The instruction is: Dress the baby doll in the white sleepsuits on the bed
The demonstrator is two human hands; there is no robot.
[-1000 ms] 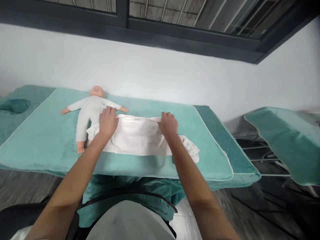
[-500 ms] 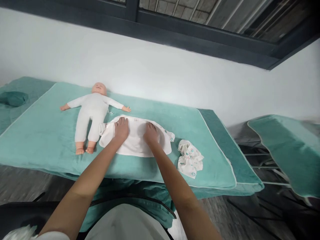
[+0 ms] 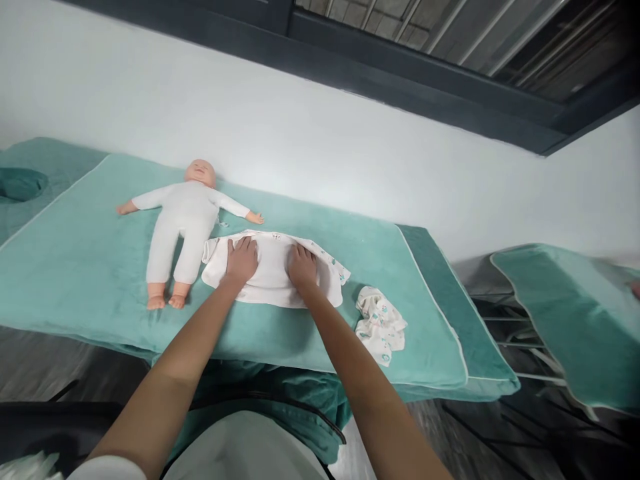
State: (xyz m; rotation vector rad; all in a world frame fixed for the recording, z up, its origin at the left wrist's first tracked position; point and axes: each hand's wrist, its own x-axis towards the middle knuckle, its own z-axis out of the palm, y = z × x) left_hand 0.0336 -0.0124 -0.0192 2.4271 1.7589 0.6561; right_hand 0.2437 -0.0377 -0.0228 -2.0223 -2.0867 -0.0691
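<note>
"Where's the shirt (image 3: 273,283)?"

"Spread about midway between the near and far edges of the surface (image 3: 90,267), its neckline, with a small printed mark, toward the far edge. The doll's leg is just beside its left end."

"And the hands?"

"Both on it, knuckles up, a stretch of fabric between them. The left hand (image 3: 242,261) lies flat, fingers a little apart and pointing at the far edge, gripping nothing that I can see. The right hand (image 3: 303,265) has its fingers bent down against the fabric; whether it pinches any, I can't tell."

"How do the arms come in?"

"Over the near edge, reaching forward. The left forearm (image 3: 175,367) slants inward from the left, the right forearm (image 3: 360,373) from the right, so the hands sit closer together than the elbows."

"What's around the shirt?"

"The doll (image 3: 190,210), on its back toward the left, head at the far edge, feet toward the near one, arms flung wide. Past the shirt's right end, a crumpled printed cloth (image 3: 381,327), near the near right corner."
</note>
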